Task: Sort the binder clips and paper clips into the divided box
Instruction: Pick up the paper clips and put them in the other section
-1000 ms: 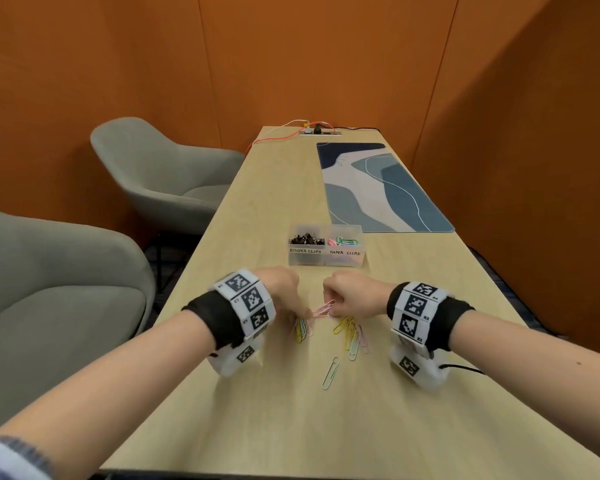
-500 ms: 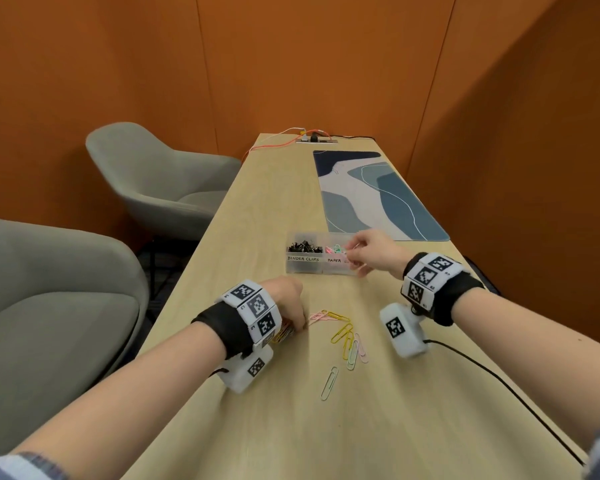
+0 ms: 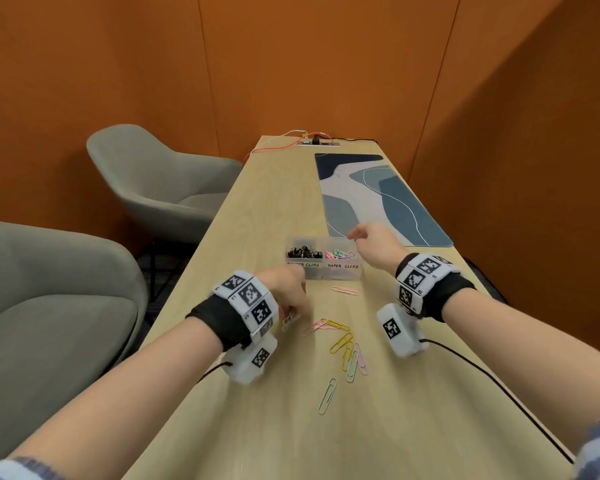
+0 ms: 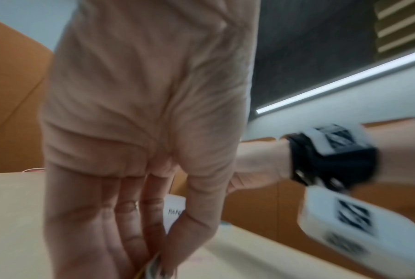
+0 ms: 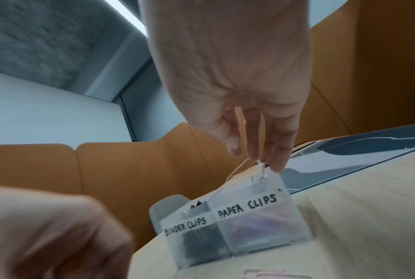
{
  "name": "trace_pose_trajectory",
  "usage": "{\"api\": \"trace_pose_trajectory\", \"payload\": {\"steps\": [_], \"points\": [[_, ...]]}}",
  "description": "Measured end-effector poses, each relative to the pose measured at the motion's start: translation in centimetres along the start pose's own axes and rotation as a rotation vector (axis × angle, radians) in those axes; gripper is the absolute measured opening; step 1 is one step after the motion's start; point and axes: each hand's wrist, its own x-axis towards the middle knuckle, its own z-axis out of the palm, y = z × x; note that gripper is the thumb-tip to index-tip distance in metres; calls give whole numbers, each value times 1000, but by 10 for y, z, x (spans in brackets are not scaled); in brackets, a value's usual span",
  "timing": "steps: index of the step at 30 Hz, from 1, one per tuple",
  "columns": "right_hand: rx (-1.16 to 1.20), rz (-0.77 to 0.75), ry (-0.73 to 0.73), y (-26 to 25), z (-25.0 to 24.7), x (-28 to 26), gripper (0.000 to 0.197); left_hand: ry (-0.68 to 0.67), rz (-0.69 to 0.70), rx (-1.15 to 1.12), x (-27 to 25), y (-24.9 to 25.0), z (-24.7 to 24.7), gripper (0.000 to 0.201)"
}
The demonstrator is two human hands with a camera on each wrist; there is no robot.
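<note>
The clear divided box (image 3: 340, 271) stands mid-table, labelled BINDER CLIPS and PAPER CLIPS (image 5: 248, 204). Black binder clips (image 3: 303, 252) fill its left half and coloured paper clips (image 3: 342, 253) its right. My right hand (image 3: 371, 244) hovers over the paper-clip half, fingers pointing down; a thin pink clip (image 5: 262, 169) shows at its fingertips. My left hand (image 3: 288, 292) is just in front of the box and grips a small bunch of paper clips (image 3: 290, 320) (image 4: 151, 270). Loose paper clips (image 3: 352, 355) lie between my wrists. One pink clip (image 3: 345, 290) lies right in front of the box.
A blue patterned mat (image 3: 371, 199) lies beyond the box on the right. Cables and a power socket (image 3: 317, 143) sit at the table's far end. Two grey armchairs (image 3: 160, 181) stand to the left. A black wire (image 3: 492, 379) trails from my right wrist.
My right hand went from the loose pile up to the box's paper-clip half. A pink clip now lies in front of the box. My left hand rose slightly with its bunch.
</note>
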Motion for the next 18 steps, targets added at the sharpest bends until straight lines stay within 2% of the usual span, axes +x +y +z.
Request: {"api": "trace_pose_trajectory", "payload": {"steps": [2, 5, 7, 10, 12, 15, 18], "points": [[-17, -46, 20, 7, 2, -11, 40, 35, 28, -101, 8, 6, -11, 26], [-72, -103, 5, 22, 6, -28, 33, 173, 65, -202, 21, 23, -32, 13], [-148, -136, -89, 29, 11, -37, 33, 279, 91, -225, 35, 35, -41, 19], [-328, -195, -315, 36, 23, -47, 41, 373, 89, -236, 57, 48, -47, 26], [-409, -246, -396, 37, 31, -52, 47, 397, 69, -226, 68, 54, -48, 27], [-450, -332, -432, 40, 38, -64, 53, 391, 38, -227, 81, 59, -48, 26], [-468, -365, -455, 41, 37, -78, 48, 362, 27, -258, 88, 62, -47, 27]]}}
